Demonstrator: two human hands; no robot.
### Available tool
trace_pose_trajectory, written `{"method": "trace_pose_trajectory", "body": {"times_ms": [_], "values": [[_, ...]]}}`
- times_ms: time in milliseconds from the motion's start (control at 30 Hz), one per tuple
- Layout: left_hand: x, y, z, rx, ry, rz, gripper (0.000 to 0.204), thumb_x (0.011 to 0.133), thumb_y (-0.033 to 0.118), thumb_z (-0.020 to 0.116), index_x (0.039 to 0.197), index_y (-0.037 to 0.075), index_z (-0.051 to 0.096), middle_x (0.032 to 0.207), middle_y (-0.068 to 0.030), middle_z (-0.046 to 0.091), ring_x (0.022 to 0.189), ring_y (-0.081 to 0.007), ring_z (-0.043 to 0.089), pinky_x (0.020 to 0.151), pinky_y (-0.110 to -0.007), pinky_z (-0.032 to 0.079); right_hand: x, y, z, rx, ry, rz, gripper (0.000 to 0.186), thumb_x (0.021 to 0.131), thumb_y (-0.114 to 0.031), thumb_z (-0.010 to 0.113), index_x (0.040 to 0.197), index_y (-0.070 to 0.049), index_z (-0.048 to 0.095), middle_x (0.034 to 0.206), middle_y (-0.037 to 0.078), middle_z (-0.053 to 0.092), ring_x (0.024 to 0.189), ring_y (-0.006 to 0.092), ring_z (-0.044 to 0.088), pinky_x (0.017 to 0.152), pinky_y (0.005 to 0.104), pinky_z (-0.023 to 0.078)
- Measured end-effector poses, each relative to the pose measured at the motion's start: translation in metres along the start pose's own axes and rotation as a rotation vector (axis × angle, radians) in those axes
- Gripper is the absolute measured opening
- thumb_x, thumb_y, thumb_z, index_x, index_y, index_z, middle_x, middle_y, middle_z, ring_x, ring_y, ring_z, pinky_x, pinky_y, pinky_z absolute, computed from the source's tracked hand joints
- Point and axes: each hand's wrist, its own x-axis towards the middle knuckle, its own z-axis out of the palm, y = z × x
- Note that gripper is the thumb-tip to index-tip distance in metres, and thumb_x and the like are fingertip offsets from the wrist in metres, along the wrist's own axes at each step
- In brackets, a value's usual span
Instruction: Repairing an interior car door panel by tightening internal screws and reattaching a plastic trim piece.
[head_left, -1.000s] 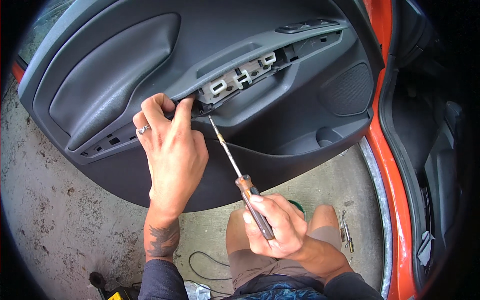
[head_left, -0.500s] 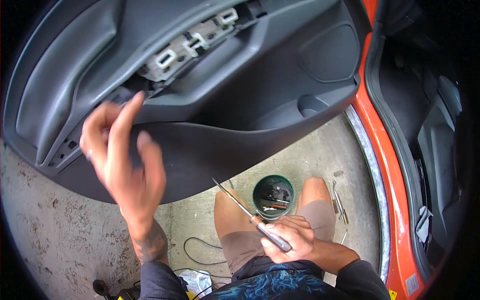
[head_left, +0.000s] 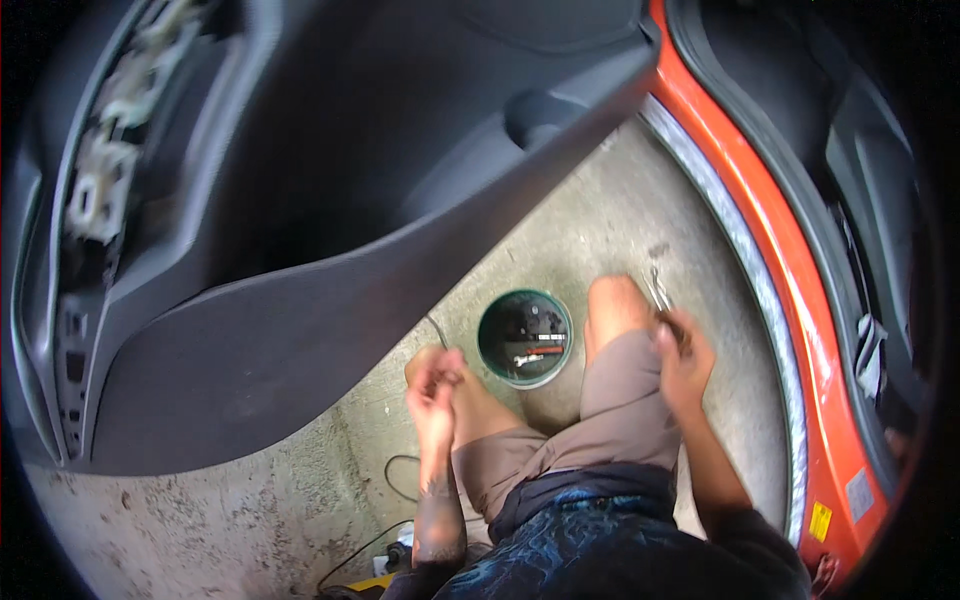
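My left hand (head_left: pixel 435 388) is over my left knee with its fingers curled together. Blur hides whether anything small is in them. By the outer side of my right knee, my right hand (head_left: pixel 686 362) is low, its fingers closed round what looks like the dark handle of the screwdriver. Just beyond it, slim metal hand tools (head_left: pixel 656 284) lie on the concrete, partly covered by the hand. Between my knees stands a round green-rimmed bucket (head_left: pixel 483 350) with several small tools and dark pieces inside.
The large dark door panel (head_left: pixel 270 350) fills the left and top, its pull-handle recess uncovered with pale brackets (head_left: pixel 100 190) showing. An orange door sill (head_left: pixel 745 220) curves down the right. A black cable (head_left: pixel 388 478) lies on the floor by my left leg.
My left hand has come down from the door's handle recess to my knee. The right hand has moved right with the screwdriver, to the tools on the floor. The view has shifted right.
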Motion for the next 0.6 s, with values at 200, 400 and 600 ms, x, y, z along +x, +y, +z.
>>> {"method": "trace_pose_trajectory", "body": {"times_ms": [200, 400, 600], "values": [[0.065, 0.033, -0.022, -0.713, -0.073, 0.065, 0.042, 0.085, 0.007, 0.061, 0.126, 0.01, 0.059, 0.133, -0.0016, 0.058, 0.128, -0.0253, 0.048, 0.112, -0.052, 0.03, 0.106, 0.066, -0.015, -0.565, -0.215, -0.325, 0.043, 0.081, 0.005, 0.062, 0.122, -0.008, 0.066, 0.103, 0.013, 0.067, 0.089, 0.0301, 0.067, 0.081, 0.0328, 0.053], [0.071, 0.04, -0.045, -0.751, -0.214, 0.037, 0.045, 0.088, 0.003, 0.059, 0.133, 0.005, 0.054, 0.146, -0.0105, 0.048, 0.139, -0.0274, 0.04, 0.108, -0.049, 0.035, 0.118, 0.206, -0.029, -1.086, -0.681, -0.512, 0.035, 0.085, -0.005, 0.059, 0.119, -0.013, 0.065, 0.114, 0.009, 0.06, 0.102, 0.0291, 0.062, 0.086, 0.0409, 0.049], [0.073, 0.058, -0.041, -0.741, -0.359, 0.02, 0.064, 0.091, 0.0, 0.052, 0.151, 0.002, 0.03, 0.159, -0.0129, 0.03, 0.147, -0.0267, 0.027, 0.108, -0.044, 0.036, 0.093, 0.26, -0.028, -1.106, -0.792, -0.518, 0.03, 0.086, -0.006, 0.055, 0.114, -0.012, 0.065, 0.119, 0.011, 0.055, 0.115, 0.028, 0.055, 0.09, 0.0411, 0.046]]}}
